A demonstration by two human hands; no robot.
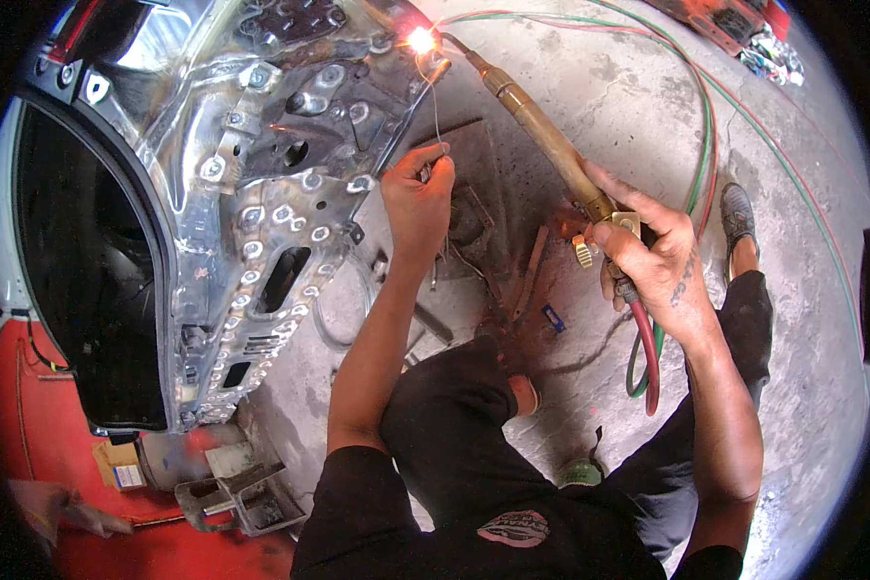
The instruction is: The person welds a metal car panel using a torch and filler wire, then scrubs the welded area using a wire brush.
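My right hand point(652, 256) is wrapped round the handle end of a brass gas torch point(541, 126), near its valve knob point(582, 251). The torch slants up and left, and its tip ends beside a bright glow point(421, 40) at the upper edge of a bare metal car body panel point(309, 126). Between the closed fingers of my left hand point(420, 198) is a thin filler wire point(436, 106), which runs up to the glow. Many round weld spots dot the panel. Glare hides the exact spot where wire, flame and metal meet.
Red and green hoses point(706, 116) loop across the concrete floor point(802, 367) at right. A dark car window point(92, 271) stands at left. Below it are a metal clamp point(246, 498) and a small box point(121, 466) on a red surface. Metal scraps point(532, 271) lie beneath my hands.
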